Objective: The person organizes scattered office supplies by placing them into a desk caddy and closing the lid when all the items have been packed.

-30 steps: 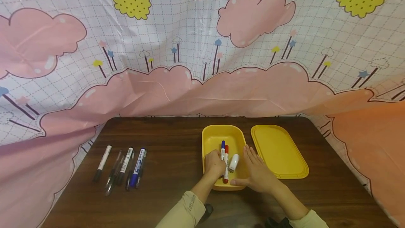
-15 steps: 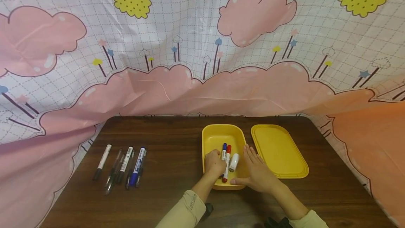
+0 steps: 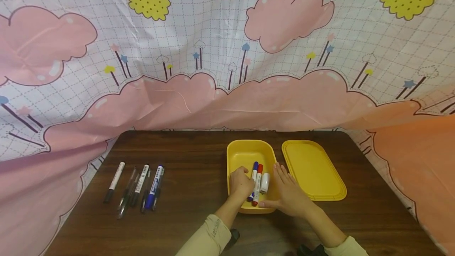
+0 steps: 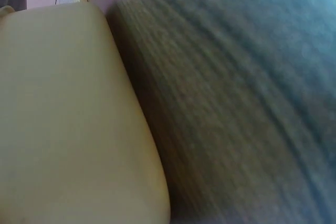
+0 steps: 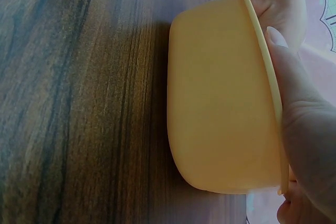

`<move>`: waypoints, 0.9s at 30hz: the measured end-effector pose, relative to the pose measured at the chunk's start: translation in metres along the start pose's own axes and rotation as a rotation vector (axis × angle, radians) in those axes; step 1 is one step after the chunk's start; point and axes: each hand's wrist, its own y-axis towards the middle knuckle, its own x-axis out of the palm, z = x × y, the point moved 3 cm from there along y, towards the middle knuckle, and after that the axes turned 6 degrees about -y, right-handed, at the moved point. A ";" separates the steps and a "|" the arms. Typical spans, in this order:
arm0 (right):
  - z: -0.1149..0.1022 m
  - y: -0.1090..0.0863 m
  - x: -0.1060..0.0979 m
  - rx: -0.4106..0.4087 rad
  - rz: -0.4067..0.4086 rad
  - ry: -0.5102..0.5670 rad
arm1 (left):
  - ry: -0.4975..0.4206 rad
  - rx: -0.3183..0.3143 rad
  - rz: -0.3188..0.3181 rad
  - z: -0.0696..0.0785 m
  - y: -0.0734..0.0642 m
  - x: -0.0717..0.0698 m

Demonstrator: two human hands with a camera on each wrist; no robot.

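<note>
A yellow plastic box (image 3: 251, 145), lidless, stands on the dark wooden table. Inside it lie a blue-capped marker (image 3: 254, 175), a red-capped marker (image 3: 258, 181) and a short white capsule-like piece (image 3: 264, 183). My left hand (image 3: 241, 184) reaches into the left half of the box, beside the blue marker and touching or nearly touching it; its fingertips are hidden. My right hand (image 3: 292, 194) rests on the box's right rim with straight fingers, its thumb over the near rim. In the right wrist view the thumb (image 5: 294, 72) lies along the rim.
The yellow lid (image 3: 314, 171) lies right of the box. On the left of the table (image 3: 192, 181) are white-barrelled markers (image 3: 114, 182), a blue marker (image 3: 154, 187) and several clear pens (image 3: 128, 192). A patterned cloth (image 3: 227, 110) hangs behind.
Within the box, both markers and the white piece have shifted slightly to the right, away from my left hand. More of the blue marker's near end shows. Both hands have stayed nearly still.
</note>
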 end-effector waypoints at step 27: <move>-0.001 0.000 -0.001 0.005 0.005 -0.003 | -0.043 0.033 0.042 0.005 -0.001 -0.006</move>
